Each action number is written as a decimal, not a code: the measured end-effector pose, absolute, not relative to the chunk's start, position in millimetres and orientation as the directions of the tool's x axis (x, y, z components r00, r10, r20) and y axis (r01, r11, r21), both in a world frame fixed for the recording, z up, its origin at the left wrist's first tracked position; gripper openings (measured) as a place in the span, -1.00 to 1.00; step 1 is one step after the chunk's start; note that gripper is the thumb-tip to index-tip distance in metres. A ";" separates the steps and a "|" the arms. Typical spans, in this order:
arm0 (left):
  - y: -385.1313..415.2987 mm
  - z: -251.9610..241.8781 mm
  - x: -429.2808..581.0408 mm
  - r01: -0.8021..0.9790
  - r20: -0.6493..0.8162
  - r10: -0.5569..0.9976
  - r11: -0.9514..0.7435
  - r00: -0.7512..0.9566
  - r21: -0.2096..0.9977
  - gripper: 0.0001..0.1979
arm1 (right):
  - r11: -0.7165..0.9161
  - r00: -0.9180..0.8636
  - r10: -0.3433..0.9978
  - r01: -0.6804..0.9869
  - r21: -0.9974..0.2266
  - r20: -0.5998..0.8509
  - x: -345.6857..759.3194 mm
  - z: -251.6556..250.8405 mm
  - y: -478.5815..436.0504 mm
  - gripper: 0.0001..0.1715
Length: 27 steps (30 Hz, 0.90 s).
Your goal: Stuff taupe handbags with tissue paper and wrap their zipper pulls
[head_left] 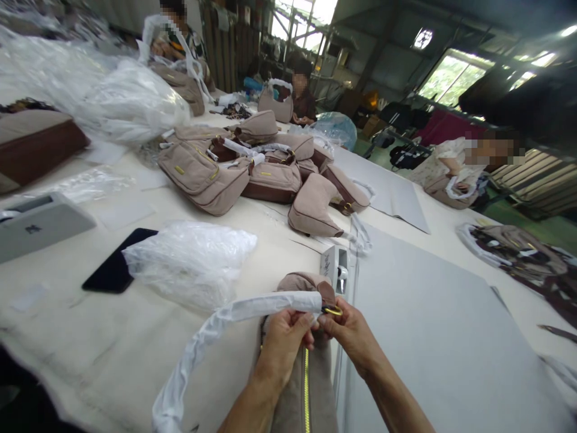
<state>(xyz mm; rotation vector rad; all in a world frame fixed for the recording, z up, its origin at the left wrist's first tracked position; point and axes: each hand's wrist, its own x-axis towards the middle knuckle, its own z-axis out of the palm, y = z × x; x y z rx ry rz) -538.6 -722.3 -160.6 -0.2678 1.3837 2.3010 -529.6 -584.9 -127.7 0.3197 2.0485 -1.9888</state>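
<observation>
A taupe handbag with a yellow zipper lies lengthwise on the table in front of me. Its strap, wrapped in white paper, curves away to the left and down. My left hand pinches the wrapped strap near its end, just above the bag. At the gold ring where strap and bag join, my right hand has its thumb and fingers closed. A brown tab shows beside the ring. The fingertips of both hands nearly meet and partly hide what lies between them.
Several finished handbags are heaped beyond my hands. A grey tape dispenser stands just past the bag. Clear plastic bags partly cover a dark tablet-like slab at left. Grey sheeting covers the right side. Other people sit around the table.
</observation>
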 end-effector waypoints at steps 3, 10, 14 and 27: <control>-721.2 -163.6 -538.2 -0.628 -0.472 0.418 -0.569 -0.777 0.530 -0.68 | -0.009 -0.944 0.006 0.329 -0.944 -0.329 -526.2 -136.1 -589.4 -0.57; -726.2 -163.1 -537.7 -0.764 -0.519 0.583 -0.595 -0.625 0.251 -0.65 | -0.114 -0.947 0.069 0.305 -0.946 -0.314 -523.7 -163.7 -595.3 -0.54; -726.3 -161.7 -539.3 -0.765 -0.500 0.594 -0.586 -0.630 0.268 -0.60 | -0.092 -0.940 0.105 0.317 -0.944 -0.326 -524.6 -166.9 -594.8 -0.54; -720.3 -158.0 -537.9 -0.698 -0.455 0.535 -0.614 -0.712 0.369 -0.55 | -0.452 -0.862 -0.194 0.502 -0.738 -0.468 -522.8 -168.4 -596.8 -0.63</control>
